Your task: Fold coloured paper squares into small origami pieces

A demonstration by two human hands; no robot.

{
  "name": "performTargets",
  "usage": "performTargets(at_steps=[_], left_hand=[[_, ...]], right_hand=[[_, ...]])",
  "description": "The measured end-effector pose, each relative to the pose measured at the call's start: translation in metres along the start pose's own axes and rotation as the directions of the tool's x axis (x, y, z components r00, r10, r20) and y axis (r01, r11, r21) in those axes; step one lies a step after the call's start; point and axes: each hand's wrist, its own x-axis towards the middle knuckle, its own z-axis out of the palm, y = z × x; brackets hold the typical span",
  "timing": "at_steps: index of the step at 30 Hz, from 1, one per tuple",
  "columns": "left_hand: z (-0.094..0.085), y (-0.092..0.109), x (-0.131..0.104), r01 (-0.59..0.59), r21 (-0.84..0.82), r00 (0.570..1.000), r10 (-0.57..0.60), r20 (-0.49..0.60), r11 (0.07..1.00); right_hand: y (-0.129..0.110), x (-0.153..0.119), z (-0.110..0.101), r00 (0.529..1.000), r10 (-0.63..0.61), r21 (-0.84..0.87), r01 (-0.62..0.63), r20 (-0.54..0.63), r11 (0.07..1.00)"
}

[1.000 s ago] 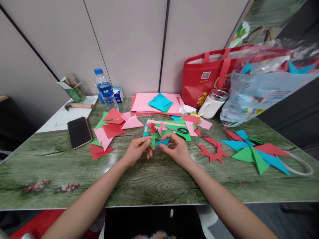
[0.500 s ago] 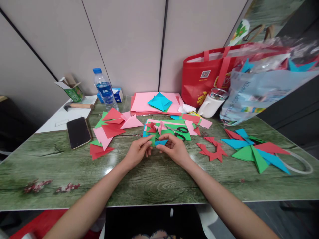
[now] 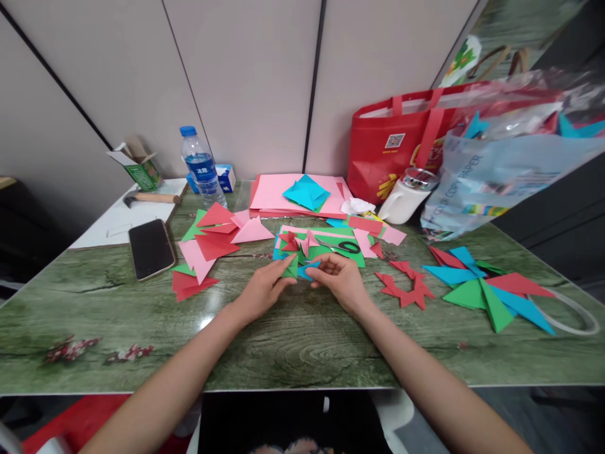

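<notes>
My left hand (image 3: 265, 285) pinches a small folded green paper (image 3: 291, 267) between thumb and fingers. A folded blue paper (image 3: 308, 271) is gripped by my right hand (image 3: 341, 281). The two papers meet edge to edge over the near middle of the table; whether they interlock I cannot tell. Just behind my fingers lie black-handled scissors (image 3: 348, 246) on a stack of green, pink and blue sheets (image 3: 357, 235), along with small red and pink folded pieces (image 3: 308, 241). To the right of my right hand rests a red zigzag paper ring (image 3: 407, 294).
Red, pink and green paper pieces (image 3: 215, 243) lie to the left, near a phone (image 3: 152, 248), a hammer (image 3: 154, 198) and a water bottle (image 3: 203, 170). Rightward are a colourful paper star (image 3: 477, 284), a white mug (image 3: 405, 200), a red bag (image 3: 373, 148) and a plastic paper bag (image 3: 466, 183).
My right hand has shifted and its fingers are more curled over the blue paper. More of the green paper shows at my left fingertips. The view has moved slightly.
</notes>
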Motion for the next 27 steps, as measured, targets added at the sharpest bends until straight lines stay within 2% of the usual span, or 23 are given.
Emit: performTargets(at_steps=[5, 11, 15, 18, 25, 27], left_hand=[[0.000, -0.005, -0.001, -0.115, 0.082, 0.993, 0.114, 0.027, 0.990], [0.004, -0.006, -0.003, -0.119, 0.137, 0.990, 0.128, -0.058, 0.983], [0.001, -0.004, -0.002, -0.164, 0.097, 0.986, 0.160, 0.045, 0.982], [0.001, -0.003, -0.002, -0.183, 0.094, 0.982, 0.178, 0.062, 0.979], [0.003, -0.005, -0.004, -0.194, 0.119, 0.981, 0.191, 0.036, 0.974], [0.003, -0.005, -0.004, -0.202, 0.157, 0.978, 0.207, -0.014, 0.967]], right_hand=[[0.000, 0.002, -0.002, 1.000, 0.020, -0.023, -0.020, 0.018, 1.000], [-0.002, 0.000, 0.001, 0.999, -0.005, -0.058, 0.007, 0.032, 0.998], [-0.010, 0.001, -0.007, 0.993, 0.045, -0.150, -0.028, 0.112, 0.988], [-0.012, 0.002, -0.013, 0.980, 0.070, -0.191, -0.033, 0.188, 0.981], [-0.012, 0.001, -0.011, 0.986, 0.042, -0.159, -0.016, 0.159, 0.987], [-0.014, 0.000, -0.008, 0.988, 0.031, -0.138, -0.010, 0.148, 0.990]])
